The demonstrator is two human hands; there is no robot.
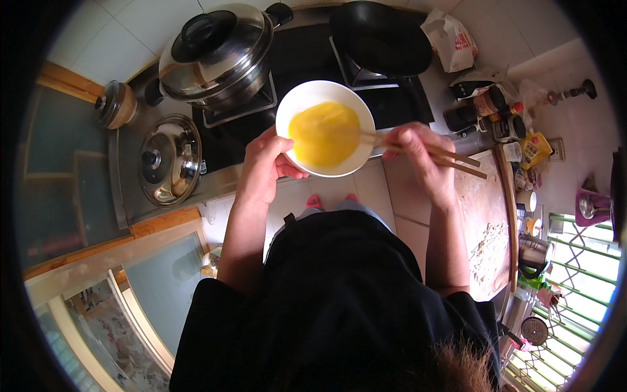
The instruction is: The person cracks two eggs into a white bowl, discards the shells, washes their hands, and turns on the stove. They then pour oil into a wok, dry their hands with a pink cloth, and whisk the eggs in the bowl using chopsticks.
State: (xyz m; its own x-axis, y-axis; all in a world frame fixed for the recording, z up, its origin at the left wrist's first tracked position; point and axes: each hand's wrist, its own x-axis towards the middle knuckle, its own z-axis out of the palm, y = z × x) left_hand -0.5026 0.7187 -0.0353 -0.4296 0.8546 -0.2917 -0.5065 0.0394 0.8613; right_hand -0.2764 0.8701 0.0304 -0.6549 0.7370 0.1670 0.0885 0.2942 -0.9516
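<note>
My left hand grips the left rim of a white bowl, thumb on the inside edge and fingers beneath. Bright yellow beaten egg fills the lower part of the bowl. In my right hand is a pair of wooden chopsticks. Their tips reach over the bowl's right rim into the egg, where they are blurred. The bowl is held up in front of the gas stove, above its near edge.
A lidded steel pot stands on the left burner and a black wok on the right. A steel lid lies on the left counter, near a jar. Sauce bottles stand at right, beyond a floury wooden board.
</note>
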